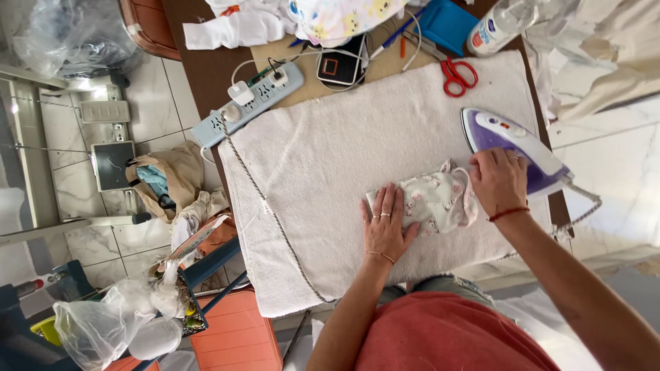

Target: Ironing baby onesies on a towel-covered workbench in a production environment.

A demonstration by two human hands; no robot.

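The small printed garment [432, 200] lies on the white towel [323, 158] near the front edge of the table, its long axis running left to right between the two hands. The left hand [385, 227] rests flat and open on the garment's left end, fingers spread. The right hand [498, 180] presses the right end, fingers curled; just beyond it, touching, stands the purple iron [512, 148].

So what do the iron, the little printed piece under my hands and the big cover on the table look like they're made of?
Iron: glossy purple and white shell, likely hard plastic. Printed piece: thin, soft woven or knit fabric, going by its creases. Cover: nubby off-white towel, likely cotton terry.
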